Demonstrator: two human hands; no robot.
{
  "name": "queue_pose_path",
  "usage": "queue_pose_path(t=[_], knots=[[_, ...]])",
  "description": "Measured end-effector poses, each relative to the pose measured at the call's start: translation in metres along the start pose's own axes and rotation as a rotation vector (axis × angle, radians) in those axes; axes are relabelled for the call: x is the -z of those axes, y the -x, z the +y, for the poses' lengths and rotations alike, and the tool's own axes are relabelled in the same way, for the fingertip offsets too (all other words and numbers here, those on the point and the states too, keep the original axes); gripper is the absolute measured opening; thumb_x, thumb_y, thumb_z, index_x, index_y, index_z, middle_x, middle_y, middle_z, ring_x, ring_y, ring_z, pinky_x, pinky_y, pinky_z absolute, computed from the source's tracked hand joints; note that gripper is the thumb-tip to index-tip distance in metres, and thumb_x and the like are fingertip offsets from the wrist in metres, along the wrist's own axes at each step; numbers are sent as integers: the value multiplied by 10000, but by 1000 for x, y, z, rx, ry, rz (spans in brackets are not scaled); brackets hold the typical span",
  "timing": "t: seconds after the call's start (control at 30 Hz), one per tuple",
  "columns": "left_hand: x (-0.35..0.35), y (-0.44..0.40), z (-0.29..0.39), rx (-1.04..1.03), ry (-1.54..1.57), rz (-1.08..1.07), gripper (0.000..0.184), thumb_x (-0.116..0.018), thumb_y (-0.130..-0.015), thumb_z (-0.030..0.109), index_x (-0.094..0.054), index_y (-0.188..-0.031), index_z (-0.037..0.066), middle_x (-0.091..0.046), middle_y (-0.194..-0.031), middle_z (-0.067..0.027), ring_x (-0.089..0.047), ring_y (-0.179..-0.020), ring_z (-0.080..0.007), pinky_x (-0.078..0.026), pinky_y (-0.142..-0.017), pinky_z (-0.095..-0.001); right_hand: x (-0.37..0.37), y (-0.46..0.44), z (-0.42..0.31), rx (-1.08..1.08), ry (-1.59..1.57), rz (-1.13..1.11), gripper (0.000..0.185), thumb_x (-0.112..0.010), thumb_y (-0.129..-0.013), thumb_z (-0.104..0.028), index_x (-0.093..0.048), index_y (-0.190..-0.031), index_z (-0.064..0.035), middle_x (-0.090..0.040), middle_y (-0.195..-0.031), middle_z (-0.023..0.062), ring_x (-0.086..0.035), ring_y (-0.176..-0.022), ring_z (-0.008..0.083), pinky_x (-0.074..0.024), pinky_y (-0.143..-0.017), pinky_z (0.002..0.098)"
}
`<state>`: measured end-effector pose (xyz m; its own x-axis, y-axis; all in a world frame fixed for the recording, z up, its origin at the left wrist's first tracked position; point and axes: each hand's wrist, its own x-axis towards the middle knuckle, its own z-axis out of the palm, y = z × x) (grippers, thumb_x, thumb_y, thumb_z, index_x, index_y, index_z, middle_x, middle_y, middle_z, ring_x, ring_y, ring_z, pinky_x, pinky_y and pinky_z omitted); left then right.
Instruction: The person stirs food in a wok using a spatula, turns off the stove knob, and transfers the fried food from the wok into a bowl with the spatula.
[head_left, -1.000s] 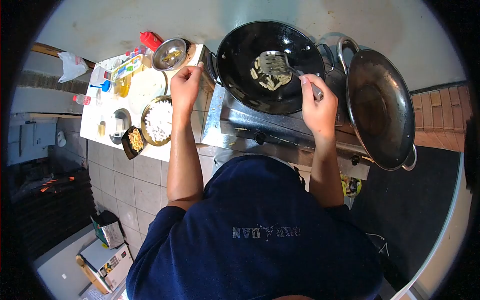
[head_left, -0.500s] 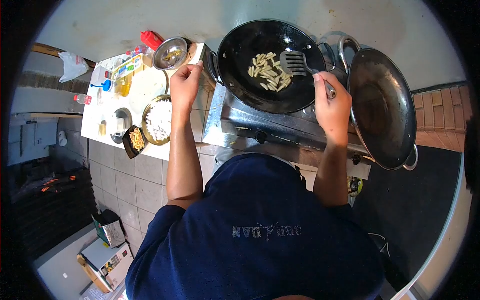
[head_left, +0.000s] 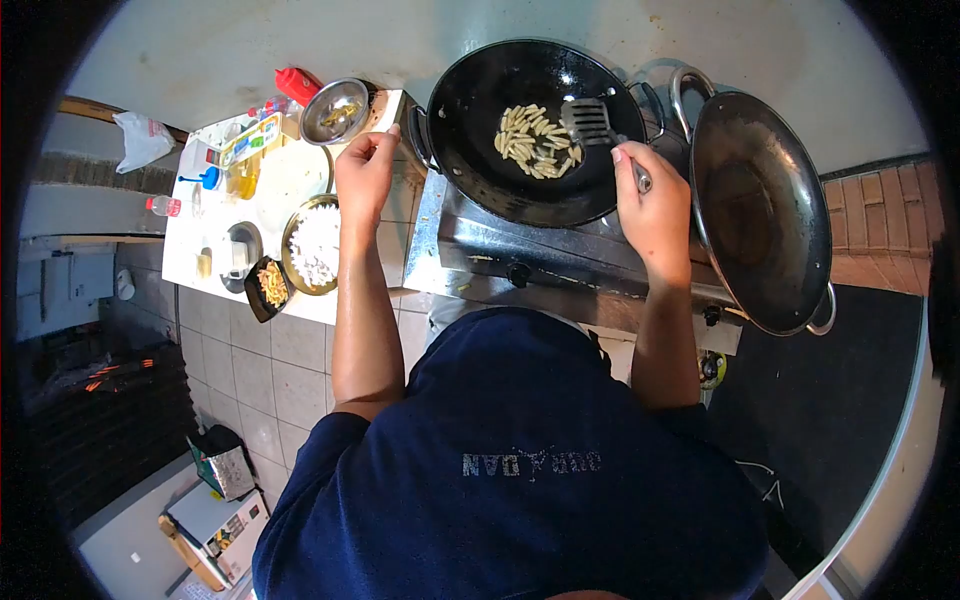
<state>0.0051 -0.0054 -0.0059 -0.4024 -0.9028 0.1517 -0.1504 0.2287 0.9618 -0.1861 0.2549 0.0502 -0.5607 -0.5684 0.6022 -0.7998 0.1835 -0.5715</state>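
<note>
My right hand (head_left: pixel 652 205) is wrapped around the handle of a slotted spatula (head_left: pixel 588 121). The spatula's dark head is low over the black wok (head_left: pixel 470 165), at the right side of a heap of pale, finger-shaped pieces (head_left: pixel 530 140). Those pieces lie in a little shiny liquid on the wok's bottom. To the left of the wok, my left hand (head_left: pixel 366 172) is closed with its fingers drawn together. It stays apart from the wok's left handle (head_left: pixel 420 137), and nothing shows in its fingers.
A second wok (head_left: pixel 762 215) leans right of the metal stove (head_left: pixel 480 245). On the white table (head_left: pixel 180 245) are a metal bowl (head_left: pixel 335 111), a dish of white chopped pieces (head_left: pixel 314 245), a black bowl of orange-yellow pieces (head_left: pixel 271 287), a red bottle (head_left: pixel 297 85) and an oil container (head_left: pixel 243 183).
My right hand and the spatula have shifted slightly, the hand a little to the left. The pale pieces have been nudged leftward and lie a bit differently. My left hand has barely moved.
</note>
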Motion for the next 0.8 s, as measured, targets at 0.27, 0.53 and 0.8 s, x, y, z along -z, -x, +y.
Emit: queue_pose_path(t=[0.27, 0.53, 0.8], knots=[[-3, 2, 2, 18, 23, 11, 304, -681, -885, 276, -677, -798, -15, -523, -636, 53, -398, -590, -32, -315, -531, -209, -12, -1, 2, -3, -53, 51, 131, -615, -908, -147, -654, -952, -29, -678, -873, 160, -658, -779, 347, -509, -681, 369], [-3, 1, -2, 16, -14, -2, 309, -686, -883, 283, -675, -793, -13, -516, -627, 56, -390, -583, -34, -311, -528, -210, -17, -8, 8, -196, -123, -26, 140, -621, -909, -151, -655, -958, -24, -683, -893, 162, -671, -797, 331, -509, -694, 341], [-5, 1, -1, 3, -5, -5, 302, -687, -884, 274, -678, -793, -14, -519, -630, 51, -392, -587, -32, -308, -526, -211, -21, -3, 1, -111, -221, -52, 131, -625, -904, -126, -654, -959, -11, -680, -879, 172, -682, -791, 301, -510, -694, 322]])
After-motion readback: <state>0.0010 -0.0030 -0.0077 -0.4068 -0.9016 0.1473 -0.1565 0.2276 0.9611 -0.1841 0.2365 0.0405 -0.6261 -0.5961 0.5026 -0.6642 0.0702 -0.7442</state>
